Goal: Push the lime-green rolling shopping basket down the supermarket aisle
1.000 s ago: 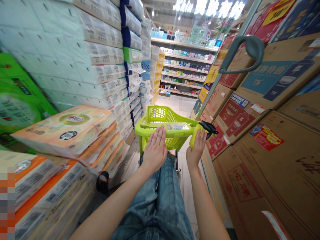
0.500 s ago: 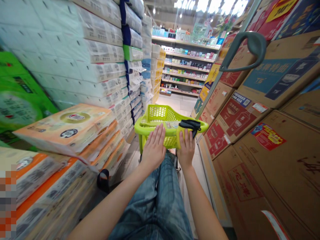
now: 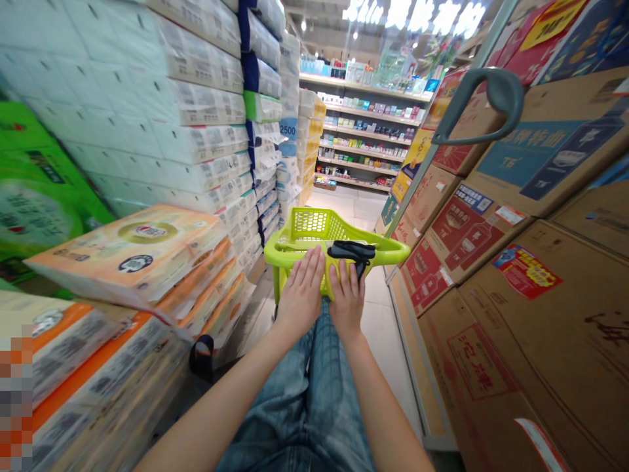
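A yellow-green plastic shopping basket (image 3: 307,219) with a perforated wall stands in front of my legs. My left hand (image 3: 303,292) lies against the near side of its rim, fingers straight and flat, thumb hidden. Close beside it, my right hand (image 3: 348,298) has its fingers over a small yellow item with a folded black part (image 3: 350,250), at the basket's near rim. The black part sticks up above the fingertips. I cannot make out the item's kind, and the hand covers much of it.
Stacked white tissue packs (image 3: 206,105) line the left side, with orange tissue packs (image 3: 142,242) lower down. Cardboard cartons (image 3: 531,308) fill the right side, behind a post with a grey handle (image 3: 515,98). Ahead, a tiled aisle floor (image 3: 339,200) leads to shelves of small goods (image 3: 368,105).
My right hand has moved left along the basket rim, toward my left hand, and the yellow item with the black part has moved with it. The left hand has stayed in place.
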### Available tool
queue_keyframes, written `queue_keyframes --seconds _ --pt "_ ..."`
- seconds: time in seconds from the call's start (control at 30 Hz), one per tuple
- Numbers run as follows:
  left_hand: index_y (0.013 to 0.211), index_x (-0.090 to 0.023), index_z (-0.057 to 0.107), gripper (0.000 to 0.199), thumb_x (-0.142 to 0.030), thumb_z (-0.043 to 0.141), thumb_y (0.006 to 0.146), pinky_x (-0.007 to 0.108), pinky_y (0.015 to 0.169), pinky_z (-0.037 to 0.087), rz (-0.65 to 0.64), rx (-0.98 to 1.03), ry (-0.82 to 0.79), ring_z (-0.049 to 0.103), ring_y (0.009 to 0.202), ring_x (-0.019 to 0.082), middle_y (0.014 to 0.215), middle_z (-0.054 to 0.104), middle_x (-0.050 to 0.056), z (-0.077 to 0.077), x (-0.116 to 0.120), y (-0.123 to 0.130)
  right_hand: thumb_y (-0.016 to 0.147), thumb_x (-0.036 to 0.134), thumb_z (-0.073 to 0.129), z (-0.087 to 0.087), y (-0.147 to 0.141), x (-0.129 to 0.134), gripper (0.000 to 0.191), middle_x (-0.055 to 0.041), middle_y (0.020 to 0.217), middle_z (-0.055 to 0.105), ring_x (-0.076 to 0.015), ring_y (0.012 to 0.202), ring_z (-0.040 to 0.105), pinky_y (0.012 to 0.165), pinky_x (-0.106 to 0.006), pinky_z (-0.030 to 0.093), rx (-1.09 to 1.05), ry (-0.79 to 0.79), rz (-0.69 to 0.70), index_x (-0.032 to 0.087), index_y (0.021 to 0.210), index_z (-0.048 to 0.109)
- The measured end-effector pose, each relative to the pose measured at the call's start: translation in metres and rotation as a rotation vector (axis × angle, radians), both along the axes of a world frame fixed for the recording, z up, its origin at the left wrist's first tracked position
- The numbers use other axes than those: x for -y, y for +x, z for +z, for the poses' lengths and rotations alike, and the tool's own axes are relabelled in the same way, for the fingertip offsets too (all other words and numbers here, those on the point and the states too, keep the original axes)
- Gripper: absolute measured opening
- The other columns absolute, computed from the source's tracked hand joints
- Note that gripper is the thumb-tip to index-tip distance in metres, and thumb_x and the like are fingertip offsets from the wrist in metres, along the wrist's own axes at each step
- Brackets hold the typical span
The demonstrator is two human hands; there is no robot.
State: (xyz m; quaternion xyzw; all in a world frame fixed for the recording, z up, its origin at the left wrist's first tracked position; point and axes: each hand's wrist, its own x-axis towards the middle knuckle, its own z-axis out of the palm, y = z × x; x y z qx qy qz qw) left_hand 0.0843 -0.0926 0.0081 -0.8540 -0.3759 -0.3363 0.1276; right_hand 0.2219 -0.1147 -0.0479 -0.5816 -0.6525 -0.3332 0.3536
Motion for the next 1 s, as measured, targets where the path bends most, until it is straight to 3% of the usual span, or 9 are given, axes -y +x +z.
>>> queue_keyframes --seconds 0.13,0.23,0.37,0.53,0.7,0.83,0.9,1.0 --pt "0.157 -0.008 0.008 0.081 -0.009 0.042 0.083 0.042 0.123 0.02 -0.001 -0.003 -0.005 0.015 0.152 0.024 0.163 0.021 0.013 0.0 0.001 0.001 0.083 0.0 0.037 -0.005 0.045 -0.003 0.079 -0.0137 0.159 0.034 -0.0258 0.152 0.018 0.115 -0.057 0.034 -0.074 0.1 -0.07 0.023 0.157 0.02" --pt "0.157 -0.008 0.006 0.084 -0.01 0.044 0.083 0.043 0.123 0.02 0.002 0.016 -0.008 0.015 0.152 0.024 0.163 0.021 0.014 -0.001 0.002 0.003 0.078 -0.001 0.033 -0.003 0.06 -0.003 0.085 -0.0138 0.163 0.024 -0.0266 0.153 0.014 0.116 -0.06 0.031 -0.242 0.137 -0.105 0.02 0.158 0.015" --pt "0.157 -0.008 0.006 0.084 -0.011 0.044 0.083 0.044 0.123 0.02 -0.008 0.023 -0.009 0.016 0.152 0.025 0.163 0.02 0.015 -0.001 0.002 0.003 0.081 0.003 0.034 0.003 0.033 -0.003 0.082 -0.0135 0.164 0.021 -0.0269 0.154 0.01 0.117 -0.06 0.028 -0.312 0.094 -0.062 0.018 0.158 0.012" --pt "0.157 -0.007 0.009 0.078 -0.011 0.04 0.085 0.044 0.122 0.021 -0.007 0.014 -0.005 0.016 0.152 0.025 0.162 0.022 0.016 -0.001 0.0 0.001 0.088 0.006 0.038 0.003 -0.007 -0.003 0.067 -0.0101 0.153 0.045 -0.0232 0.151 0.022 0.12 -0.054 0.023 -0.031 0.015 0.043 0.024 0.153 0.034" --pt "0.156 -0.006 0.013 0.079 -0.01 0.043 0.082 0.043 0.123 0.019 -0.008 -0.01 -0.021 0.014 0.153 0.024 0.163 0.021 0.014 0.002 0.001 0.0 0.086 0.003 0.041 -0.002 0.026 -0.003 0.071 -0.0103 0.153 0.045 -0.0231 0.151 0.024 0.118 -0.055 0.028 0.02 0.067 0.004 0.025 0.153 0.033" --pt "0.156 -0.005 0.013 0.082 -0.009 0.045 0.081 0.043 0.123 0.018 -0.001 -0.006 -0.029 0.015 0.152 0.025 0.163 0.02 0.014 0.002 0.002 0.001 0.078 0.0 0.035 -0.001 0.065 -0.003 0.083 -0.0143 0.16 0.03 -0.0258 0.153 0.015 0.115 -0.06 0.031 -0.203 0.139 -0.106 0.02 0.157 0.019" --pt "0.156 -0.005 0.012 0.083 -0.009 0.045 0.081 0.044 0.123 0.018 -0.004 0.0 -0.029 0.015 0.152 0.025 0.163 0.02 0.014 0.002 0.003 0.002 0.075 0.0 0.034 0.004 0.067 -0.003 0.087 -0.0138 0.162 0.026 -0.0259 0.153 0.012 0.116 -0.061 0.028 -0.322 0.153 -0.13 0.02 0.158 0.017" --pt "0.156 -0.005 0.012 0.081 -0.01 0.045 0.082 0.044 0.123 0.018 -0.002 0.005 -0.029 0.014 0.153 0.025 0.163 0.019 0.015 0.001 0.002 0.003 0.076 0.002 0.034 0.01 0.043 -0.004 0.086 -0.0126 0.164 0.022 -0.0263 0.154 0.01 0.118 -0.061 0.025 -0.389 0.112 -0.108 0.019 0.158 0.015"
